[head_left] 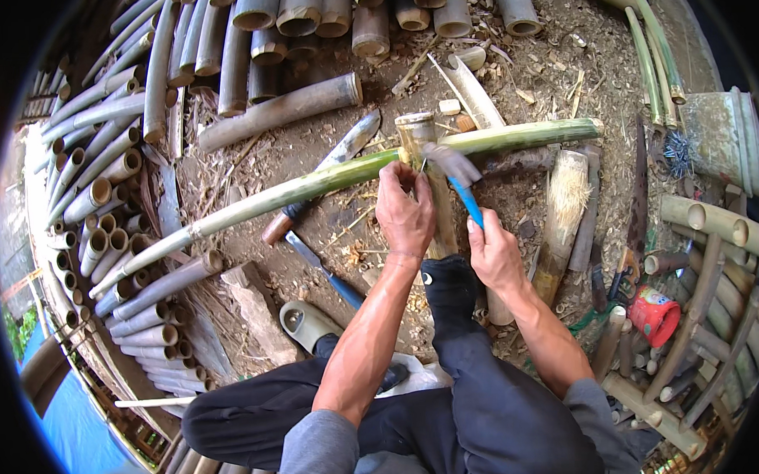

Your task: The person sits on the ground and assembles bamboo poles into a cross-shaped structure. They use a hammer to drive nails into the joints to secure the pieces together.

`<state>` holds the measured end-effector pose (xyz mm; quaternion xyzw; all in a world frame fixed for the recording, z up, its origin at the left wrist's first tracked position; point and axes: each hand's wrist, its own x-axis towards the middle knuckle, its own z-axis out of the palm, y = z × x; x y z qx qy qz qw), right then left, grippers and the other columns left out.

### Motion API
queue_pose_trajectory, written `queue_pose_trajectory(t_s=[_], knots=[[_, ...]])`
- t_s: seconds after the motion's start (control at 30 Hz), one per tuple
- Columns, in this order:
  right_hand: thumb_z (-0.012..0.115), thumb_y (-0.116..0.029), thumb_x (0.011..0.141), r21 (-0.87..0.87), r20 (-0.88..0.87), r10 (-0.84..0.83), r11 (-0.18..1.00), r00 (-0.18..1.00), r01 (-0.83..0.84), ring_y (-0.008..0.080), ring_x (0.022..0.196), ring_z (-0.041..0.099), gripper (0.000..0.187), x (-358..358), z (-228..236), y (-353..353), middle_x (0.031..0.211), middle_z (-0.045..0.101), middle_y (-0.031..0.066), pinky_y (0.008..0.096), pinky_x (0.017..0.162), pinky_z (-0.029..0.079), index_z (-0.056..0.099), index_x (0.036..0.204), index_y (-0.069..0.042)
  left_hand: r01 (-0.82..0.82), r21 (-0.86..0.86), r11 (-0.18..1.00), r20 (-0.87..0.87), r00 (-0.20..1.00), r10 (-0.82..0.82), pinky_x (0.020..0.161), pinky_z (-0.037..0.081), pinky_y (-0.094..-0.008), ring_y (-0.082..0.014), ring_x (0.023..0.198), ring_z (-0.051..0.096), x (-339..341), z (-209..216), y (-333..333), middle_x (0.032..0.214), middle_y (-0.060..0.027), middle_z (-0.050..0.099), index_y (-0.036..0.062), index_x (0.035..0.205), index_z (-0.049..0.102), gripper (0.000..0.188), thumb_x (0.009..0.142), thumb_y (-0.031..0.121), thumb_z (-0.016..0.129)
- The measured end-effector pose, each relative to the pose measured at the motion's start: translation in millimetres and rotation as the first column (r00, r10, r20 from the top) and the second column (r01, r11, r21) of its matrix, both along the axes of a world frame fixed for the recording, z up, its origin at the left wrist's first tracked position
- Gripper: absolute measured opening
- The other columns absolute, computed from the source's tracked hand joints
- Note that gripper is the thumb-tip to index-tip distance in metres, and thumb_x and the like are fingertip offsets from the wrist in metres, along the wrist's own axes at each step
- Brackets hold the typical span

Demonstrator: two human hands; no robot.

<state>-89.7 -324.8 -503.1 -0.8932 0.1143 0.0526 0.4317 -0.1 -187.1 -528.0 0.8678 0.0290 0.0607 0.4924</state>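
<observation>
Green bamboo pole (336,181) just beyond closed left hand (405,213); right hand (495,251) gripping blue-handled hammer (465,197)

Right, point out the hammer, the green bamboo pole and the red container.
Hammer (464,199): head view, blue handle.
Green bamboo pole (331,179): head view, middle stretch.
Red container (642,305): head view, side wall.

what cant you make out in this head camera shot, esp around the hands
All in the head view:
- Whatever the left hand may be pinching: covered by the hand itself.
- Exact head shape of the blue-handled tool in the right hand: blurred.
- Near end of the bamboo piece under the green pole: hidden by the black-socked foot.
- Outer extent of the blue sheet: cut off by the dark fisheye rim.
</observation>
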Motion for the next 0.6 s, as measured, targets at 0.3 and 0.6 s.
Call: queue_pose_trajectory(t_s=[0.3,0.6], knots=[[0.045,-0.027,0.104,0.445,0.141,-0.285,0.874,0.948,0.196,0.0064,0.055,0.045,0.028,-26,34,-11,0.066,0.047,-0.0011,0.0234,0.049,0.037,0.053,0.111,-0.001,-0.073,0.133,0.988,-0.038,0.996,0.078,0.072,0.052,-0.0405,-0.0297,0.076,0.065,7,17,-13,0.083,-0.015,0.066,-0.0002,0.089,0.062,0.012,0.085,0.01,0.067],[0.046,-0.028,0.105,0.625,-0.149,-0.338,0.696,0.929,0.354,0.0029,0.055,0.04,0.028,-56,21,-1,0.068,0.045,-0.004,0.0196,0.048,0.034,0.051,0.113,-0.002,0.046,0.273,0.961,-0.177,0.984,0.003,0.067,0.053,-0.0382,-0.0207,0.072,0.064,53,20,31,0.081,-0.0114,0.067,0.0022,0.084,0.069,0.011,0.087,0.012,0.068]])
